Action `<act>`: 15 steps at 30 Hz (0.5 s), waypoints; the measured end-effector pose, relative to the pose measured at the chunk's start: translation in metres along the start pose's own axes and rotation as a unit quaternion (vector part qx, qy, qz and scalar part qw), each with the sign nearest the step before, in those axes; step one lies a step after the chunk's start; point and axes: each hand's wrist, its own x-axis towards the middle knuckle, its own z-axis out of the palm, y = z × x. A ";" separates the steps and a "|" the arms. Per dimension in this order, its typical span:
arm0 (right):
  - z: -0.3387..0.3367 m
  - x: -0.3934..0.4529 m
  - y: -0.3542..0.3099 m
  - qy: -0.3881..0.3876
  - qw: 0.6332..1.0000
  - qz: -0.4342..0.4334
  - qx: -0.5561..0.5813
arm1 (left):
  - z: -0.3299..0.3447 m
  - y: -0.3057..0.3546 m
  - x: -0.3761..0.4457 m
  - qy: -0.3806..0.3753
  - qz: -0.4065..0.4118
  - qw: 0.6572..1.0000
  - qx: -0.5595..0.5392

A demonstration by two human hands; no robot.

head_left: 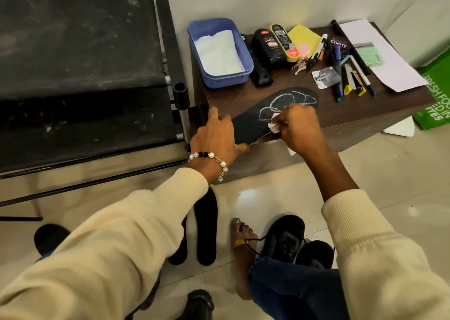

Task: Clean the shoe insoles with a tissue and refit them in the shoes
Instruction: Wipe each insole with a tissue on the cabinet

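A black insole [287, 100] with white chalk-like marks lies on the brown table [365, 110], its heel end hanging over the front edge. My left hand [216, 137] pinches that heel end. My right hand [299, 127] presses a crumpled white tissue [274, 125] onto the insole's middle. Two more black insoles [205, 229] lie on the floor tiles under my left sleeve. Black shoes [287, 239] with laces sit on the floor beside my bare foot [243, 246].
A blue tub [246, 59] holding white tissues stands at the table's back left. Shoe polish bottles [264, 49], keys, pens, a yellow pad and papers [377, 52] crowd the back. A black cot frame [180, 93] adjoins the left. A green bag [435, 95] stands right.
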 end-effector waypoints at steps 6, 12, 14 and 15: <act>-0.001 0.001 -0.030 -0.027 0.995 -0.090 -0.024 | 0.003 0.000 0.001 0.007 0.004 1.000 -0.001; -0.001 0.003 -0.016 0.001 1.000 0.002 0.004 | 0.002 -0.001 0.002 0.005 0.008 1.000 -0.002; 0.003 0.004 -0.017 0.009 1.000 0.027 0.001 | 0.002 -0.001 0.002 0.005 0.010 1.000 -0.002; 0.004 0.005 -0.021 0.006 1.000 0.015 -0.016 | 0.002 -0.001 0.002 0.007 0.010 1.000 -0.002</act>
